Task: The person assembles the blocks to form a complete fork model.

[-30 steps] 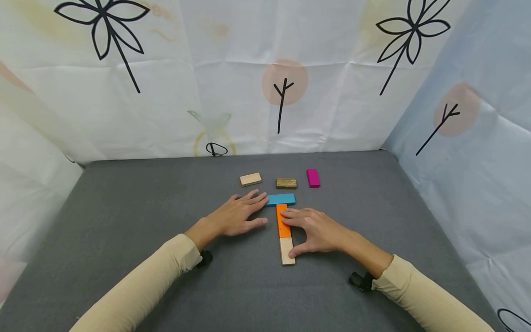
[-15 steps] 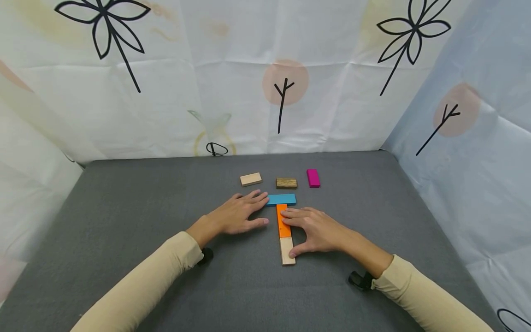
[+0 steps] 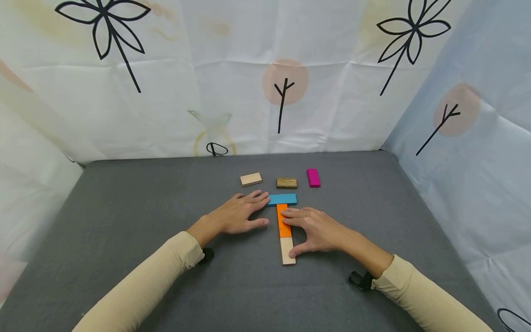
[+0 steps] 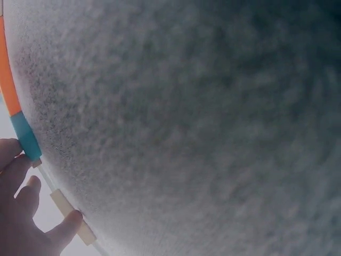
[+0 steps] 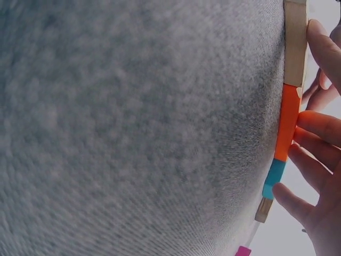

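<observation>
A blue block (image 3: 283, 199) lies crosswise on the grey cloth, touching the far end of an orange block (image 3: 284, 227). Against the near end of the orange one sits a pale wooden block (image 3: 287, 251), in line with it. The fingertips of my left hand (image 3: 242, 216) rest at the blue block's left end, with the fingers spread and the thumb apart. My right hand (image 3: 317, 229) touches the orange block with its extended fingers, while its thumb rests on the pale block. In the right wrist view, those fingers lie along the top of the orange block (image 5: 286, 122).
Behind the blue block are another pale wooden block (image 3: 250, 179), a brown wood-grained block (image 3: 286, 183) and a magenta block (image 3: 313, 178). Patterned white cloth walls (image 3: 232, 92) stand at the table's back and sides.
The blue block and my left hand have shifted very slightly to the right. My right hand stays in place on the orange and pale blocks.
</observation>
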The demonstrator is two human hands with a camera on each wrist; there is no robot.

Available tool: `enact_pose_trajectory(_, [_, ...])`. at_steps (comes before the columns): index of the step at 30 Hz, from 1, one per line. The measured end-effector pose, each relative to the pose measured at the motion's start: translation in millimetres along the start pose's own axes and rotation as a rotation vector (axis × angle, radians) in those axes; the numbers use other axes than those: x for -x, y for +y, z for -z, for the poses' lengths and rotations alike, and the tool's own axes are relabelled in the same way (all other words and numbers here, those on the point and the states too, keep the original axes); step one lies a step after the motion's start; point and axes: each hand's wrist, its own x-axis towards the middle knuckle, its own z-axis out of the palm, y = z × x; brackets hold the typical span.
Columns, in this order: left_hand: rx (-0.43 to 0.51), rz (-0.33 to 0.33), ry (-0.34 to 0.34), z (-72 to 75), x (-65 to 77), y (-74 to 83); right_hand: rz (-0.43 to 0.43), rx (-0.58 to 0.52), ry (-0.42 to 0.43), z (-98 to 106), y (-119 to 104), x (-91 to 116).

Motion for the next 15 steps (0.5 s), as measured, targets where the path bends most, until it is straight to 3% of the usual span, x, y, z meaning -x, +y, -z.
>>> enact_pose_trajectory(15, [0.011,-0.005,0.010,-1.7,0.6,-0.6,-0.010,0.000,-0.028,2.1,-1.7,-0.6])
